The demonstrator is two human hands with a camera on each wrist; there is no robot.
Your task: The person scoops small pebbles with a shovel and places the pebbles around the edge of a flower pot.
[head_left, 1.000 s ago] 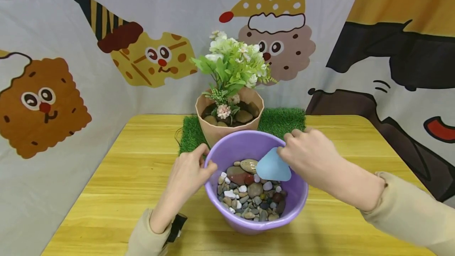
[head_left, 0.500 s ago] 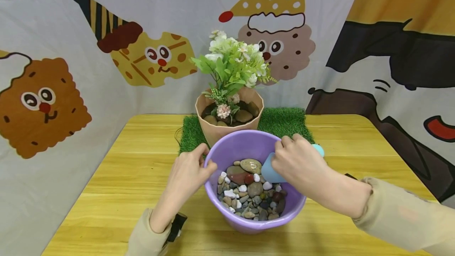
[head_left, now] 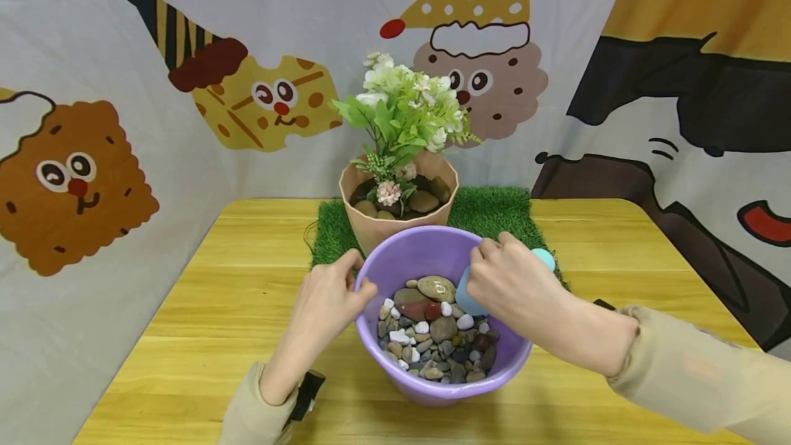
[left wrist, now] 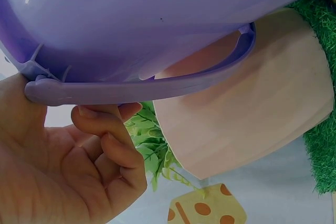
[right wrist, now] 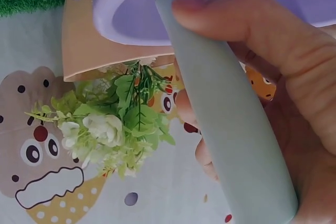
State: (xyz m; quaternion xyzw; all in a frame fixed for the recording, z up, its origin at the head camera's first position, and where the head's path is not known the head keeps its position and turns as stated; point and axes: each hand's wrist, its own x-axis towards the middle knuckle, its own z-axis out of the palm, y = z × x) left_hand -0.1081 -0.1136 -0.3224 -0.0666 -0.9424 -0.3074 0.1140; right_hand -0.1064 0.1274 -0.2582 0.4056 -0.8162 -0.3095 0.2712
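Note:
A purple bucket (head_left: 432, 395) stands on the table with stones (head_left: 426, 342) inside, mostly grey and brown with some white and red. My left hand (head_left: 329, 297) pinches its left rim; the left wrist view shows the thumb and curled fingers at the rim and the bucket's handle (left wrist: 152, 90). In my right hand (head_left: 519, 288) is a small shovel with a blue blade (head_left: 468, 297) and a pale turquoise handle (right wrist: 226, 114). My fingers and thumb wrap that handle. The blade is inside the bucket above the stones at the right, partly hidden by my hand.
Behind the bucket stands a peach flowerpot (head_left: 366, 226) with white flowers (head_left: 408, 98) and stones in it. It sits on a green artificial grass mat (head_left: 497, 208). A cartoon-printed cloth (head_left: 266, 5) hangs behind the wooden table (head_left: 204, 294).
My right hand has shifted left and slightly down with the shovel, turning it so the blade shows less and the handle end appears. My left hand stays on the bucket rim.

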